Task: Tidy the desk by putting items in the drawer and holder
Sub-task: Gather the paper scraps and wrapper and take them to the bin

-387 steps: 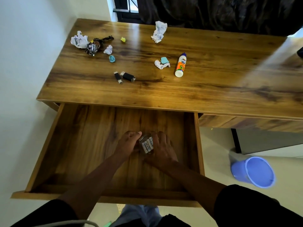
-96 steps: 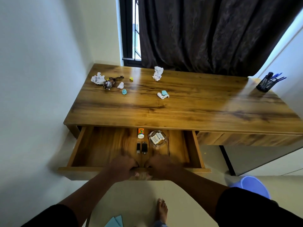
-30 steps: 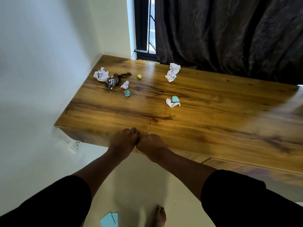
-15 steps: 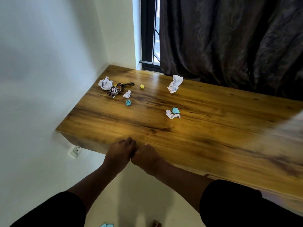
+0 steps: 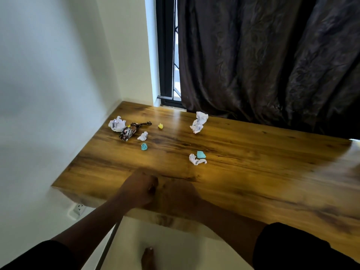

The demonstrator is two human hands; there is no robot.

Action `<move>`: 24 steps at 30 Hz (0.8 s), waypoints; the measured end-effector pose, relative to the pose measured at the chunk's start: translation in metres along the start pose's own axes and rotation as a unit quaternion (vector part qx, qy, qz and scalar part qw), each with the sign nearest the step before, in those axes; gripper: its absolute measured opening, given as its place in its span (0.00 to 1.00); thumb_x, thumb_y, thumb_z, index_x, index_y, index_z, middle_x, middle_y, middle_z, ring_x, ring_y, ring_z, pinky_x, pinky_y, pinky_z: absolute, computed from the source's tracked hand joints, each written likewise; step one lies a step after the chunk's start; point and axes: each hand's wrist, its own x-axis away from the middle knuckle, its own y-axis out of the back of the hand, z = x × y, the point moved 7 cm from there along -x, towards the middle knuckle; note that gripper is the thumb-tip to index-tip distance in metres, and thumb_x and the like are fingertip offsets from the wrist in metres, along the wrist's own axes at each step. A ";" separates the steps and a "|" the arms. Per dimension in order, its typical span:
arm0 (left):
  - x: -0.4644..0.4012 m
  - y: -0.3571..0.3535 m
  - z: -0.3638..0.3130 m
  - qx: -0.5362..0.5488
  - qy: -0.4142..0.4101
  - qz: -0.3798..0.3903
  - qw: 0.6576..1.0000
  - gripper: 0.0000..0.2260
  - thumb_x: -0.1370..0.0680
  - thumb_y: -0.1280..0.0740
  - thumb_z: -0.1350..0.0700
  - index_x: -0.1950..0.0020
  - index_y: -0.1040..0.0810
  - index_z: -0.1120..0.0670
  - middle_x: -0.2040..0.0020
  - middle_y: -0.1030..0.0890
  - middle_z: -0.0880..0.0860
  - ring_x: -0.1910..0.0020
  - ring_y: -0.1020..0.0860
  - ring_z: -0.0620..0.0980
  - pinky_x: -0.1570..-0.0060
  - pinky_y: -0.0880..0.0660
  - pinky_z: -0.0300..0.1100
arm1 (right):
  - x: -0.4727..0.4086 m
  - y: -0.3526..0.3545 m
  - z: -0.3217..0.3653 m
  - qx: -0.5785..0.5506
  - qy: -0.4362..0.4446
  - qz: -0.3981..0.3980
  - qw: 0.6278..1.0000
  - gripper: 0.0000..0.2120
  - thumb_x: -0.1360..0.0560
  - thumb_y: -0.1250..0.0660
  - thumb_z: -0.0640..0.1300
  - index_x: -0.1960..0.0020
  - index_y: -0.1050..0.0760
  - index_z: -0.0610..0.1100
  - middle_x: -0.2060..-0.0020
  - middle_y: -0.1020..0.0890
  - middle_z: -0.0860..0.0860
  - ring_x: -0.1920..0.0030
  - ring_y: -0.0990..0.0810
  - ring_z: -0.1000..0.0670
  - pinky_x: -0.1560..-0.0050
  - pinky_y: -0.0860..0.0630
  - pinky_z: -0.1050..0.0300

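My left hand (image 5: 138,190) and my right hand (image 5: 179,193) hover side by side over the front edge of the wooden desk (image 5: 253,172), both curled into fists and holding nothing; the right one is blurred. The drawer is shut, with only the desk's front face (image 5: 171,220) showing below my hands. Further back on the desk lie a crumpled white paper (image 5: 116,124), a shiny dark wrapper (image 5: 127,132), a small white scrap (image 5: 143,136), a teal scrap (image 5: 144,146), a yellow scrap (image 5: 160,126), a larger white crumple (image 5: 198,121), and a white scrap (image 5: 196,160) beside a teal piece (image 5: 201,154). No holder is in view.
A white wall runs along the desk's left side, with a socket (image 5: 78,209) low on it. A dark curtain (image 5: 263,65) and a window frame (image 5: 167,55) stand behind the desk. My bare foot (image 5: 148,258) is on the pale floor below.
The drawer, open with items inside 3 seconds ago, is pushed shut. Since then both hands have risen from its front to above the desk edge, and the view has tilted upward.
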 end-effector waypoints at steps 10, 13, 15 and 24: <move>-0.106 0.002 0.007 0.365 0.115 -0.019 0.924 0.08 0.18 0.36 0.55 0.42 0.20 0.48 0.47 0.16 0.47 0.52 0.17 0.49 0.49 0.17 0.54 | -0.033 0.045 -0.127 0.065 -0.179 0.067 0.979 0.40 0.29 0.27 0.36 0.22 0.39 0.52 0.21 0.43 0.41 0.24 0.37 0.35 0.36 0.25 0.40; -0.127 -0.005 0.011 0.487 0.140 0.001 0.862 0.07 0.16 0.37 0.54 0.42 0.20 0.49 0.44 0.17 0.52 0.49 0.16 0.52 0.49 0.16 0.55 | -0.042 0.037 -0.134 0.065 -0.179 0.057 0.980 0.32 0.25 0.33 0.35 0.24 0.36 0.51 0.24 0.35 0.42 0.28 0.31 0.35 0.41 0.22 0.42; -0.137 -0.011 0.012 0.560 0.164 0.024 0.812 0.07 0.16 0.36 0.53 0.42 0.20 0.51 0.42 0.17 0.56 0.47 0.16 0.55 0.46 0.17 0.57 | -0.048 0.032 -0.136 0.045 -0.186 0.056 0.980 0.29 0.25 0.34 0.34 0.26 0.33 0.50 0.28 0.30 0.43 0.30 0.29 0.37 0.42 0.22 0.44; -0.178 -0.028 0.005 0.687 0.245 0.116 0.674 0.16 0.16 0.37 0.50 0.37 0.20 0.60 0.41 0.17 0.61 0.42 0.18 0.62 0.42 0.19 0.54 | -0.072 0.040 -0.165 -0.214 -0.329 -0.103 0.914 0.07 0.28 0.29 0.49 0.50 0.21 0.52 0.50 0.18 0.51 0.51 0.19 0.48 0.56 0.23 0.53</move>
